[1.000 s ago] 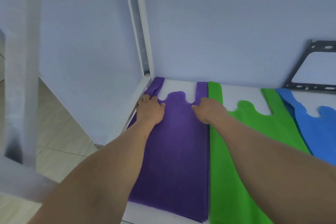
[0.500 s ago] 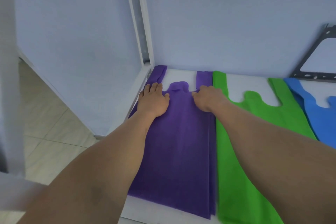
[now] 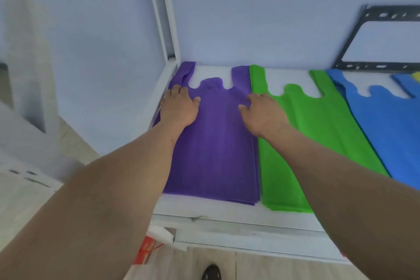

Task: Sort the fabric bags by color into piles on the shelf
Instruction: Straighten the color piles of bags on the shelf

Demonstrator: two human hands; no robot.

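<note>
Purple bags [image 3: 213, 150] lie stacked at the shelf's [image 3: 227, 211] left end, left hand [image 3: 179, 107] and right hand [image 3: 263, 113] pressing flat on them, fingers relaxed. Green bags [image 3: 313, 134] lie just beside, then blue bags [image 3: 384, 125].

Right of my right hand [image 3: 263, 116], the blue bags [image 3: 386, 125] run off the picture's edge; beyond them a yellow scrap [image 3: 417, 75] is barely visible, unidentifiable.

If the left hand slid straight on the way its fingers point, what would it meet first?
Most likely the purple bag's left handle strap, just ahead of the left hand, then the back wall; depth is unclear.
</note>
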